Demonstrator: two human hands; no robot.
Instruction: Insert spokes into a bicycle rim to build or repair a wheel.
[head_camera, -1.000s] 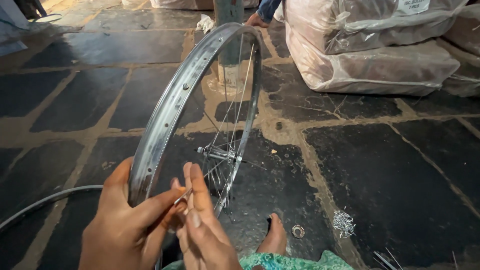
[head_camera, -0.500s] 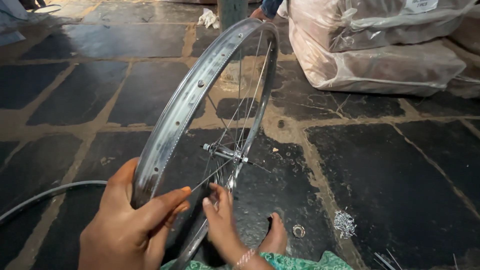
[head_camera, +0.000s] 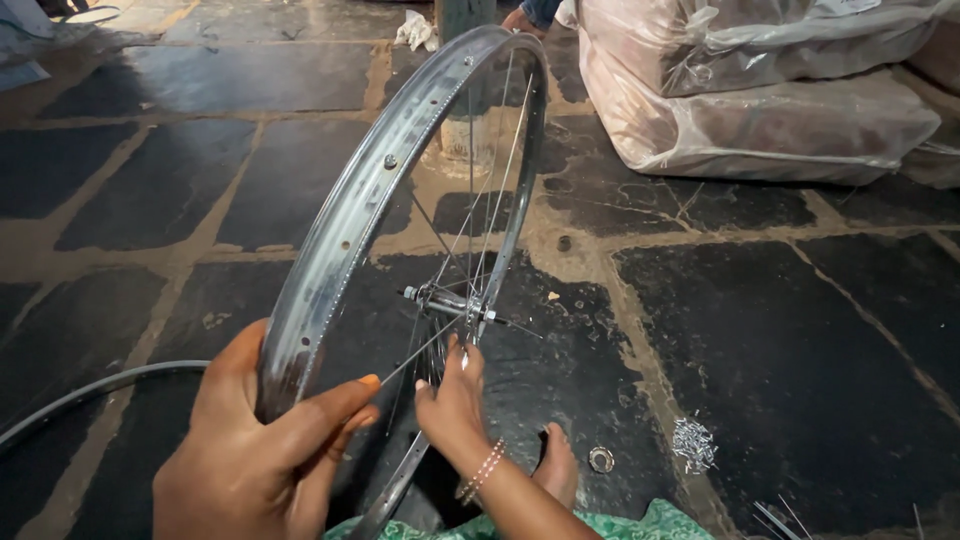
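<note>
My left hand (head_camera: 265, 450) grips the steel wheel rim (head_camera: 340, 235); my right hand (head_camera: 450, 400), at five o'clock below the hub (head_camera: 450, 300), pinches thin spokes (head_camera: 470, 210), fingertips hidden.

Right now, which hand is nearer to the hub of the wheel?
Right. The right hand reaches just below the hub; the left hand grips the rim, farther from it.

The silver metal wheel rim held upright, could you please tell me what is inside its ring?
Inside the silver metal wheel rim sit a metal hub and few thin wire spokes. The right hand reaches below the hub, covering the spoke ends there; the left hand hides the rim's near edge.
</note>
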